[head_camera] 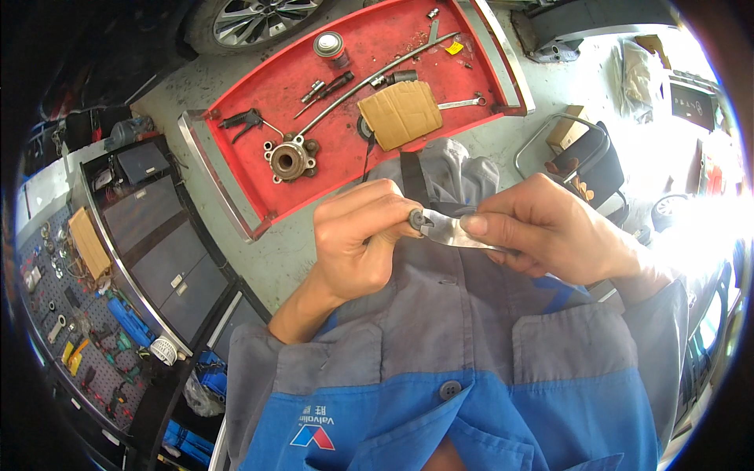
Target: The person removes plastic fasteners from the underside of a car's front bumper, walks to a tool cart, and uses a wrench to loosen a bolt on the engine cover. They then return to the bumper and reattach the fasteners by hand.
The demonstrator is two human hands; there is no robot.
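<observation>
My left hand point(358, 238) pinches a small dark cylindrical piece point(417, 219) between thumb and fingers, in front of my chest. Its round end faces my right hand. My right hand point(539, 229) grips a shiny silver strip point(450, 229), flat and slightly bent, whose free end meets the dark piece. I cannot tell whether the strip is foil or a metal tool. Beyond my hands, a red tray-topped work table point(247, 176) holds a wheel hub bearing point(288, 162) and a piece of cardboard point(403, 115).
On the table lie an air blow gun point(242, 121), a long metal bar point(365, 82), a screwdriver point(333, 89), a dark socket point(402, 76), a combination wrench point(462, 103) and a can point(331, 50). Cabinets point(153, 212) stand left; a chair point(595, 159) right. A car wheel point(265, 20) is ahead.
</observation>
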